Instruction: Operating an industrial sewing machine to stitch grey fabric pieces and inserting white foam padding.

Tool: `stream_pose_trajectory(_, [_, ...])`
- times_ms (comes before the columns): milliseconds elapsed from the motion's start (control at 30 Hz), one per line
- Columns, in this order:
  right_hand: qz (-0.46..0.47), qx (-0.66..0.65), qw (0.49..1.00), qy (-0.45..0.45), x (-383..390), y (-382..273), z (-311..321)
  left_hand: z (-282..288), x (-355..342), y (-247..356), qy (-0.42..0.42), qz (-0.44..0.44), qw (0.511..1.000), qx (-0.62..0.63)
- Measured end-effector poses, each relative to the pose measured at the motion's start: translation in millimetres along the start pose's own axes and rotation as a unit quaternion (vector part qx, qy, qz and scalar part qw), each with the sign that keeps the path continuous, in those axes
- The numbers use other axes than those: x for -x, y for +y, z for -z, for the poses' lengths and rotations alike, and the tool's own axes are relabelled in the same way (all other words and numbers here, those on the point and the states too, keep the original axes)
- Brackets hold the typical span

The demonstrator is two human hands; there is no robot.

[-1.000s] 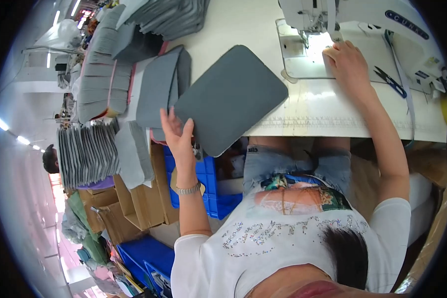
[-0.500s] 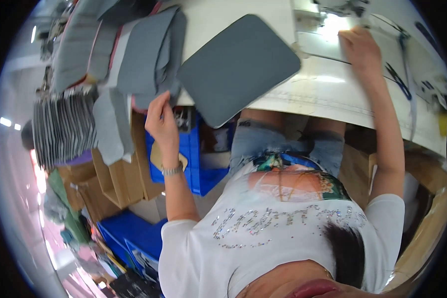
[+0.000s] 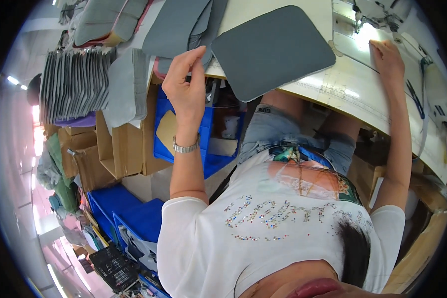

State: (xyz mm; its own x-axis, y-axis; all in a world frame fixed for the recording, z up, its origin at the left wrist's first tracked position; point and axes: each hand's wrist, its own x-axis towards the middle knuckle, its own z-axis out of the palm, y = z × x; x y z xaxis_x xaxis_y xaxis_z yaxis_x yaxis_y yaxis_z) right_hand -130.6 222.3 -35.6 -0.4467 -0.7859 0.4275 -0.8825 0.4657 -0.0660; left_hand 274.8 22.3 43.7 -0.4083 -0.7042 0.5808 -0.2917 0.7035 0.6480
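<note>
Left hand (image 3: 186,89) raised at the desk (image 3: 342,84) edge, fingers pinched on a grey fabric piece (image 3: 181,27). Dark grey panel (image 3: 270,49) at its 3 o'clock. Right hand (image 3: 390,59) flat, fingers together, empty.

Bare tabletop (image 3: 333,87) between grey panel (image 3: 270,47) and right hand (image 3: 388,59); grey stacks (image 3: 179,25) crowding left.
</note>
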Motion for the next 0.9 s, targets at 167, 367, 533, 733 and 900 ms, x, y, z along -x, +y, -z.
stream_pose_trajectory(167, [-0.008,-0.033,0.999,0.014,-2,-13,9,-29,4,38,-0.171,-0.113,0.977,-0.063])
stream_pose_trajectory(367, [-0.015,-0.06,0.998,0.018,-4,-23,22,-63,31,53,-0.318,-0.219,0.884,-0.265])
stream_pose_trajectory(533, [0.002,-0.062,0.998,0.013,2,-28,25,-46,-2,36,-0.426,-0.201,0.865,-0.173])
stream_pose_trajectory(733, [-0.024,-0.091,0.995,0.041,6,-33,34,2,-149,59,-0.103,-0.097,0.988,-0.061])
stream_pose_trajectory(900, [-0.036,-0.083,0.995,0.042,6,-35,36,-5,-302,47,-0.046,0.016,0.969,0.243])
